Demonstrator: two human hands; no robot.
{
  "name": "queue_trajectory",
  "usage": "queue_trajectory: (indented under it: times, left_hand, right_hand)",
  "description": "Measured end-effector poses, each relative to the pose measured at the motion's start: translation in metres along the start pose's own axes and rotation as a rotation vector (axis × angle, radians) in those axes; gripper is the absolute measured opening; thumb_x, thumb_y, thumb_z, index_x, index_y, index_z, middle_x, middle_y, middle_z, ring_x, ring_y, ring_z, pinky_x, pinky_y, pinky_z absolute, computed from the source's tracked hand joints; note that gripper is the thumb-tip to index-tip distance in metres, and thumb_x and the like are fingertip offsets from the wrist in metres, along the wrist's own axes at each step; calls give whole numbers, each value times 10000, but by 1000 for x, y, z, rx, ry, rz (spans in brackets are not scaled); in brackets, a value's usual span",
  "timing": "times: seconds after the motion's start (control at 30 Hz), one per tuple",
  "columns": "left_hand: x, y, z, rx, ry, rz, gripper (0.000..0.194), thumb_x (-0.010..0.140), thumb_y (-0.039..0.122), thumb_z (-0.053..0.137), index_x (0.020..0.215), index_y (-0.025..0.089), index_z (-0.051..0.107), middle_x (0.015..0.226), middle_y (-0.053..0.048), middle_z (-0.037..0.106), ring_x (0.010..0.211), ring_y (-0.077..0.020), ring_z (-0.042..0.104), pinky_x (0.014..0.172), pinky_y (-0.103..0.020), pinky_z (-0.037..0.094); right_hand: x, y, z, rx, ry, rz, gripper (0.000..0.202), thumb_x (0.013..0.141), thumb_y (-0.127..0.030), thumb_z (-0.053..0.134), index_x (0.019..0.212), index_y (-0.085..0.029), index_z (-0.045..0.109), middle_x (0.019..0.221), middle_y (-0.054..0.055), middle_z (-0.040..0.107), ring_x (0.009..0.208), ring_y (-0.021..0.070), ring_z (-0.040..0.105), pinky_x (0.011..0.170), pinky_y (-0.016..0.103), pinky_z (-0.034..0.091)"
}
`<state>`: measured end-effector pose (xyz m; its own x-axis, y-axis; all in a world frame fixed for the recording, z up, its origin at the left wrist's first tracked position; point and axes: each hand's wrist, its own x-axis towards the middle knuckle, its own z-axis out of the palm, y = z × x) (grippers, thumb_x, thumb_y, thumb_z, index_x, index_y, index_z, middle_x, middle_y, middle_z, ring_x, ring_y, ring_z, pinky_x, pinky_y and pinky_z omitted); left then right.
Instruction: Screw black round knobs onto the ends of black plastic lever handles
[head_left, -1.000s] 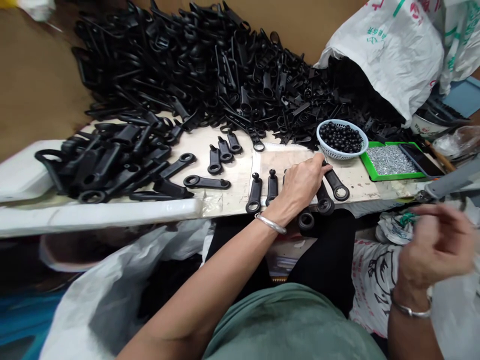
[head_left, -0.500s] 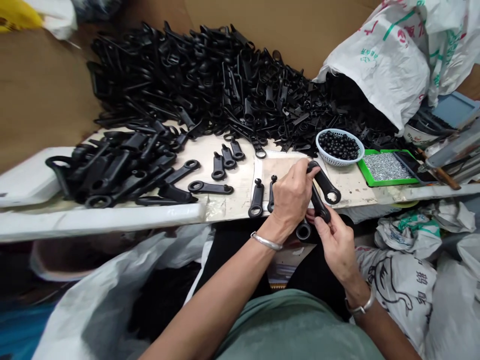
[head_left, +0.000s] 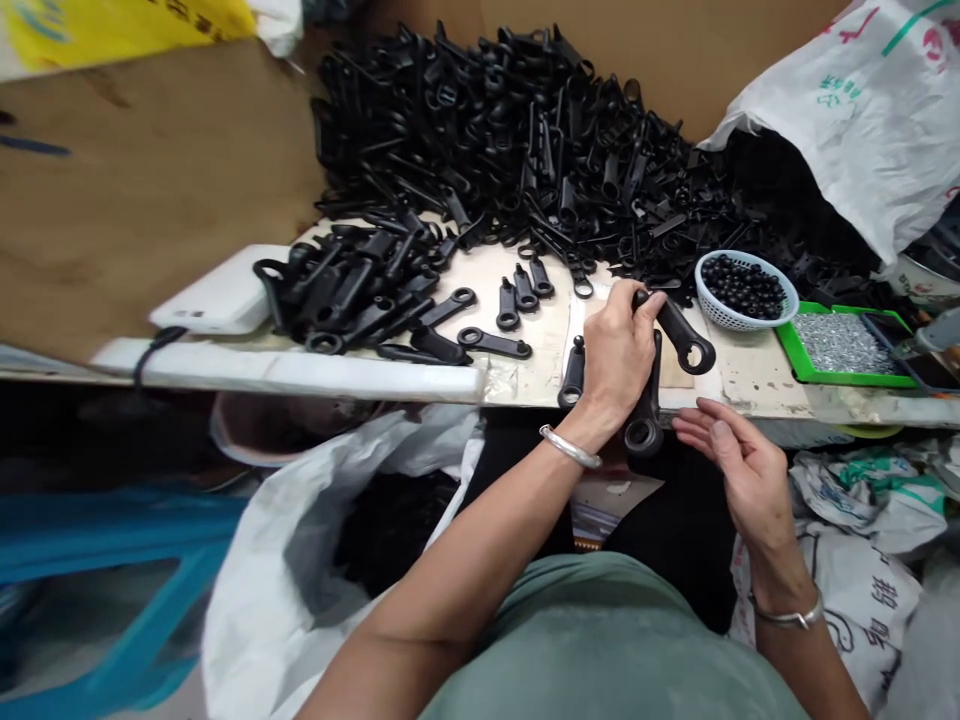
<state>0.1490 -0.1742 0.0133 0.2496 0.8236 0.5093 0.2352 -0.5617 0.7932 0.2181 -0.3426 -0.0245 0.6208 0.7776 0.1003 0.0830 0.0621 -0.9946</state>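
Note:
My left hand (head_left: 619, 345) is closed over the table's front edge, its thumb and fingers pinching the narrow end of a black ring-ended plastic arm (head_left: 678, 332) whose ring points right. Below the same hand hangs a second such arm (head_left: 645, 412), ring downward; its upper end is hidden behind the fingers. My right hand (head_left: 746, 465) is off to the right, fingers stretched and apart, with nothing in it. Left of my left hand lies another arm (head_left: 573, 372) with a small ball on its tip. Further left, several similar arms (head_left: 523, 288) lie on the table.
A large heap of black plastic parts (head_left: 480, 130) covers the back. A smaller pile (head_left: 352, 290) sits at left beside a white box (head_left: 221, 290). To the right are a basket of black balls (head_left: 746, 290) and a green tray (head_left: 806, 370) of small metal pieces. A white sack (head_left: 262, 590) gapes below.
My right hand has let go of the black arm and drawn away to the right, its fingers opening. My left hand keeps its hold. The view has shifted left.

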Motion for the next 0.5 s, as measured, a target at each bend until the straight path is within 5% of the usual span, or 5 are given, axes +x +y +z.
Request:
queue_trajectory:
  times: [0.27,0.43,0.5]
  left_hand:
    - [7,-12,-30,-102,160,-138,149,949,230,598,806,208,560,627,73,542,567,-92,504,575,-205,381]
    - [3,-18,-44,-85,285,-104,133,971,260,565,851,207,550,708,58,571,636,-93,540,636,-200,414]
    - [0,-21,-49,-76,355,-74,135,982,295,549,874,214,550,733,52,579,648,-95,547,652,-202,427]
  right_hand:
    - [-15,-14,42,-49,-231,31,400,857,-424,681,1176,-185,633,916,75,756,734,192,743,708,352,640]
    - [-21,-18,79,-67,-238,-46,708,814,-386,729,1429,-253,404,918,18,745,714,166,735,720,318,635]
    - [-22,-19,89,-130,-246,-99,673,871,-375,662,1463,-246,370,839,-2,746,694,160,732,710,306,632]
